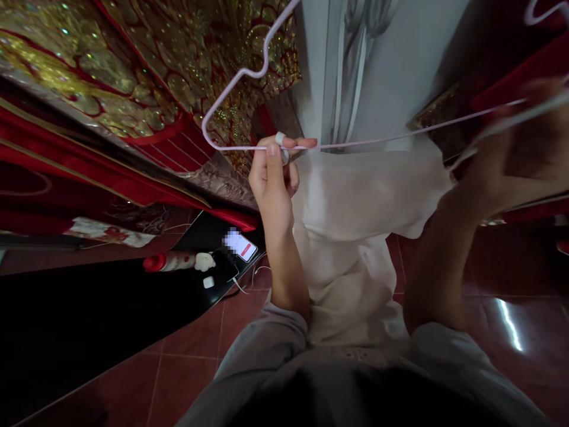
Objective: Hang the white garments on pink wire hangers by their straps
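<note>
My left hand [276,169] is closed round the lower bar of a pale pink clothes hanger [255,72], thumb on the bar and a white band on one finger. The bar stretches right toward my right hand [520,148], which is smeared by motion. A whitish strip [511,121] runs past the right hand, also blurred; whether the fingers grip it or the bar I cannot tell. Beneath the bar lies pale beige cloth [368,196], between my forearms. Whether it is fastened to the hanger does not show.
Red and gold sequined garments [102,65] hang at upper left. A black table [89,320] at left carries a red-capped bottle [173,261], a small white case [208,282] and a lit phone [242,245] beside cables. Another pink hanger [544,15] shows at upper right.
</note>
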Motion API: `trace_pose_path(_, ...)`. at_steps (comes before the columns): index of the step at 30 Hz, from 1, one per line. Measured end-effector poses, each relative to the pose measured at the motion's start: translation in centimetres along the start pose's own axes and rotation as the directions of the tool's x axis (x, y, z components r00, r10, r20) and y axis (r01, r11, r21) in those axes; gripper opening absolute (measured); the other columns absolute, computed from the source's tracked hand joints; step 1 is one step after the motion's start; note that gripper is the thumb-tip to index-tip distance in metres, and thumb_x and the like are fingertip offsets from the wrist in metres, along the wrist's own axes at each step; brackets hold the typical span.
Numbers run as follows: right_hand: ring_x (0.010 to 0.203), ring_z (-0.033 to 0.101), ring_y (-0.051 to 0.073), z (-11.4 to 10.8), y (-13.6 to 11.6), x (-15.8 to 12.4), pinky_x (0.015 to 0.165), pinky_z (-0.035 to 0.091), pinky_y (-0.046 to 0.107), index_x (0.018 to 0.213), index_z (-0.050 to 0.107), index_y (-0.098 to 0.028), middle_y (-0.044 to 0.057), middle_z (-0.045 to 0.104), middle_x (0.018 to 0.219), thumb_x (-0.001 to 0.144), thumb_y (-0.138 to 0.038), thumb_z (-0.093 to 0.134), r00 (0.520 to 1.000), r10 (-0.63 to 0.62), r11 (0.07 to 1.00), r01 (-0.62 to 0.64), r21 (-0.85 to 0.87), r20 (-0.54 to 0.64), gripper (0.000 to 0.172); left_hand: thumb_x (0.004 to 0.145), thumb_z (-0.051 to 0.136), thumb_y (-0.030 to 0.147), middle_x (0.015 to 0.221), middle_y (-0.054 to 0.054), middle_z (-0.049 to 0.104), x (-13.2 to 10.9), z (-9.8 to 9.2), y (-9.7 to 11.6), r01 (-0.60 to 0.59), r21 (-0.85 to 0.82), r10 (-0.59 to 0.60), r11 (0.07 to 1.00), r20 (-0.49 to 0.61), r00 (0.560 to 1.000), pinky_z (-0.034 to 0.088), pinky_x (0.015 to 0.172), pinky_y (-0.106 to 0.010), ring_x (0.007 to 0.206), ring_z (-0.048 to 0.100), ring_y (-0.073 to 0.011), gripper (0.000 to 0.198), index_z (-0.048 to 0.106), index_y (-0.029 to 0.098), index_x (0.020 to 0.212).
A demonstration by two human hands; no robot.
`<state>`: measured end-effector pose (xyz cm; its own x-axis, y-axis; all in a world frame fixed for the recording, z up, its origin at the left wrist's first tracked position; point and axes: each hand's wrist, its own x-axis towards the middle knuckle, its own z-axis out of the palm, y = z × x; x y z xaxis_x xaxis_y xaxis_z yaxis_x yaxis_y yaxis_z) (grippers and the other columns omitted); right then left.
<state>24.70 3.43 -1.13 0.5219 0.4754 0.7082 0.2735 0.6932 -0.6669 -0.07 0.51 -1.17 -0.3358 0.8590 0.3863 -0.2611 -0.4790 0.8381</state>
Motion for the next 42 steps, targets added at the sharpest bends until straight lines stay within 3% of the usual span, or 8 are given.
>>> trace_pose_path(2,0.103,0.073,0.024,1.3,-0.7,-1.3,0.102,0.057,0.048,0.109,0.081,-0.029,0.002,0.078,0.102,0.084,-0.029,0.078,0.932,-0.262,0.954,0.289,-0.078,0.252,0.025,0.109,0.055,0.051,0.098,-0.006,0.077,-0.2,0.3,0.2,0.008,0.017,-0.008,1.000,-0.020,1.000,0.014,0.047,-0.032,0.045,0.019,-0.0107,0.033,0.061,0.023,0.093)
trace_pose_path(5,0.104,0.071,0.025,2.0,-1.3,-2.3,0.104,0.056,0.054,0.112,0.076,-0.032,0.003,0.078,0.104,0.091,-0.032,0.071,0.836,-0.191,0.914,0.343,-0.218,0.514,0.022,0.109,0.054,0.048,0.101,-0.007,0.078,-0.4,0.0,0.3,-0.012,0.038,0.015,0.999,-0.062,0.998,0.014,0.046,-0.033,0.045,0.022,-0.0102,0.029,0.065,0.023,0.099)
trace_pose_path(9,0.103,0.068,0.028,1.3,-2.3,-2.5,0.099,0.053,0.055,0.111,0.071,-0.034,0.004,0.075,0.103,0.095,-0.037,0.064,0.827,-0.126,0.905,0.323,-0.278,0.549,0.017,0.111,0.051,0.037,0.117,-0.004,0.078,0.4,-3.2,-0.9,-0.180,0.201,0.219,0.963,-0.194,0.956,0.028,0.048,-0.031,0.054,0.051,-0.0115,0.024,0.070,0.029,0.123)
trace_pose_path(14,0.103,0.067,0.029,0.6,-3.0,-2.2,0.098,0.052,0.053,0.110,0.067,-0.034,0.003,0.074,0.102,0.095,-0.039,0.064,0.820,-0.146,0.887,0.357,-0.294,0.554,0.016,0.107,0.061,0.040,0.141,0.007,0.068,2.8,-6.9,-1.2,-0.476,0.372,0.558,0.797,-0.149,0.816,0.058,0.085,-0.040,0.140,0.058,-0.0268,0.021,0.069,0.045,0.126)
trace_pose_path(21,0.110,0.065,0.028,0.4,-3.0,-2.2,0.106,0.051,0.052,0.112,0.067,-0.035,0.004,0.071,0.103,0.094,-0.037,0.065,0.828,-0.149,0.912,0.326,-0.248,0.540,0.018,0.081,0.092,0.042,0.158,0.004,0.056,3.8,-5.9,2.0,-0.327,0.173,0.351,0.929,-0.134,0.927,0.056,0.111,-0.052,0.160,0.033,-0.0382,0.055,0.066,0.038,0.129)
trace_pose_path(30,0.107,0.065,0.026,0.5,-2.5,-2.1,0.105,0.048,0.051,0.112,0.066,-0.033,0.004,0.071,0.104,0.094,-0.040,0.064,0.809,-0.158,0.907,0.346,-0.241,0.566,0.019,0.089,0.086,0.033,0.135,0.006,0.071,3.8,-6.3,1.7,-0.452,0.196,0.482,0.870,-0.144,0.864,0.047,0.124,-0.050,0.142,0.059,-0.0309,0.034,0.074,0.037,0.120)
trace_pose_path(35,0.112,0.061,0.031,0.7,-2.4,-3.0,0.107,0.046,0.059,0.113,0.065,-0.034,0.007,0.069,0.107,0.093,-0.049,0.058,0.827,-0.093,0.901,0.307,-0.307,0.555,0.026,0.090,0.087,0.031,0.103,-0.007,0.075,5.7,-3.6,6.3,-0.141,0.303,0.187,0.942,-0.128,0.974,0.062,0.105,-0.054,0.133,0.064,-0.0402,0.022,0.072,0.021,0.103)
trace_pose_path(42,0.107,0.062,0.031,0.9,-2.6,-3.0,0.104,0.049,0.060,0.110,0.063,-0.036,0.007,0.070,0.104,0.091,-0.049,0.061,0.835,-0.101,0.889,0.320,-0.328,0.541,0.024,0.090,0.070,-0.010,0.106,-0.003,0.077,6.5,-4.1,9.8,0.166,0.242,-0.138,0.956,-0.127,0.982,0.063,0.109,-0.046,0.132,0.066,-0.0339,0.031,0.071,0.020,0.097)
